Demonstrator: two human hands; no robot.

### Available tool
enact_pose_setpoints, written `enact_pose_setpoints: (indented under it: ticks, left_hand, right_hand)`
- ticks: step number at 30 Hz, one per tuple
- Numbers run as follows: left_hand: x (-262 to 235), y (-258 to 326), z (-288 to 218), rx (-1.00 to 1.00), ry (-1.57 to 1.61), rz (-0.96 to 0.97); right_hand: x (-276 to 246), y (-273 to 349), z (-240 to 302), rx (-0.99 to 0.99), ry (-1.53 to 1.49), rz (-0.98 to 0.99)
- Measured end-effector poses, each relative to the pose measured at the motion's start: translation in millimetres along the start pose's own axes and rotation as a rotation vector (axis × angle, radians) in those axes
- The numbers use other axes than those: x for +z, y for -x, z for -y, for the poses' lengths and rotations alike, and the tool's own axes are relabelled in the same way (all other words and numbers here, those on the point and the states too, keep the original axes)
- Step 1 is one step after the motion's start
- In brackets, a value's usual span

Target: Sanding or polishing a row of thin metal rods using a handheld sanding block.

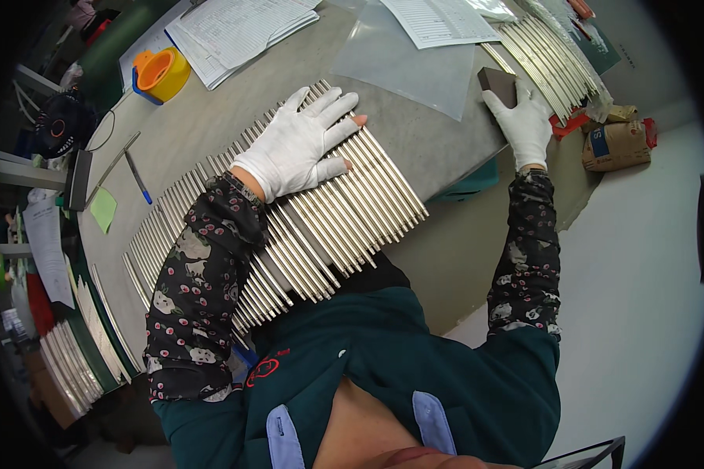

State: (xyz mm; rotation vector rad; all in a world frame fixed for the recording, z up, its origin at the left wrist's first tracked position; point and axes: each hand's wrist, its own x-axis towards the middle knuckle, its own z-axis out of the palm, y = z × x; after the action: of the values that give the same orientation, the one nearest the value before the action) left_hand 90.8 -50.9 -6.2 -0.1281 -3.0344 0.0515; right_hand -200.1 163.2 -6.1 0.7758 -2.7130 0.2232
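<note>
While the left hand (297, 144) lies flat, fingers spread, on a row of metal rods (344, 211) at centre frame, the right hand (524, 125) at upper right closes its fingers on a dark block (497, 82) resting on the grey surface (414, 133).

Grey table (414, 141) with metal rods (321, 227), papers (235, 31), tape roll (163, 73).
</note>
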Motion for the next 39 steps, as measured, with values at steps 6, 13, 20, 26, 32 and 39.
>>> enact_pose_setpoints:
  ticks: [6, 13, 20, 26, 32, 39]
  left_hand:
    - [-1, 2, -1, 0.000, 0.017, -0.016]
    - [5, 1, 0, 0.004, 0.026, -0.041]
    - [5, 0, -2, -0.008, 0.034, -0.071]
    - [4, 0, 1, -0.011, 0.052, -0.048]
    - [5, -3, -2, -0.025, 0.045, -0.024]
    - [6, -1, 2, -0.014, 0.049, -0.062]
  right_hand:
    - [-4, 9, -19, -0.014, -0.119, -0.275]
    - [-76, 146, 28, -0.356, -0.510, -0.048]
    - [-89, 183, 42, -0.414, -0.460, 0.060]
    - [-84, 164, 71, -0.462, -0.352, 0.036]
    - [-89, 175, 47, -0.407, -0.353, 0.107]
    - [-84, 155, 74, -0.508, -0.261, 0.023]
